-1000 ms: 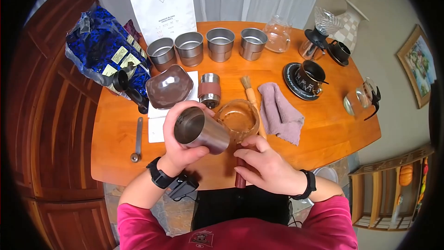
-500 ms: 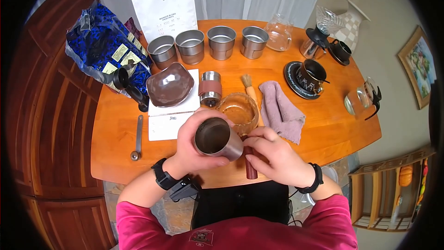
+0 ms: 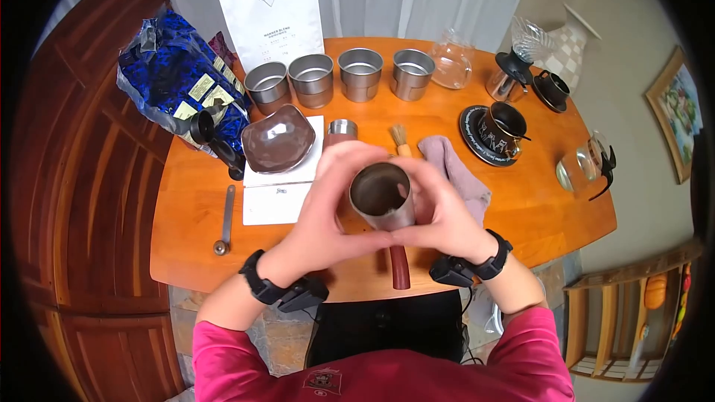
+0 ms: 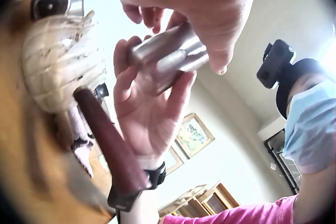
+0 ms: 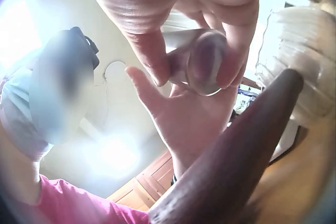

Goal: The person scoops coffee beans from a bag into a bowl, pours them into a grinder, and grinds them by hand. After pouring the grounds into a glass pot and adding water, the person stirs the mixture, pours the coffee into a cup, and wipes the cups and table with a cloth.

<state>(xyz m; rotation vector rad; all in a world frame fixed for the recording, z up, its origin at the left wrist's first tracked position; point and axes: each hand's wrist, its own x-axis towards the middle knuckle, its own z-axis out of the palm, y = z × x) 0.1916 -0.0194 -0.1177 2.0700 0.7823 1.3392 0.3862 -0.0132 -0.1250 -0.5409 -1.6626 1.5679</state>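
In the head view a brushed steel cup (image 3: 381, 192) is up between my two hands, its mouth tilted toward the camera. My right hand (image 3: 443, 212) grips its side; the right wrist view shows thumb and fingers on both sides of the cup (image 5: 202, 64). My left hand (image 3: 328, 212) curves loosely around the other side, its thumb (image 5: 140, 82) standing off the cup. Below them is a ribbed glass pot (image 4: 58, 64) with a dark red wooden handle (image 3: 400, 268) pointing toward me; the head view mostly hides its bowl behind the hands.
A steel grinder (image 3: 342, 130), brown dish (image 3: 279, 141), brush (image 3: 401, 138) and mauve cloth (image 3: 454, 171) lie beyond the hands. Several steel cups (image 3: 361, 74) line the back. A measuring jug (image 3: 581, 167) and black cup (image 3: 503, 123) stand right; a metal crank (image 3: 227, 219) lies left.
My left hand has brought the cup right, to over the pot's handle. My right hand has left the handle and grips the cup, while the left hand has loosened around it.
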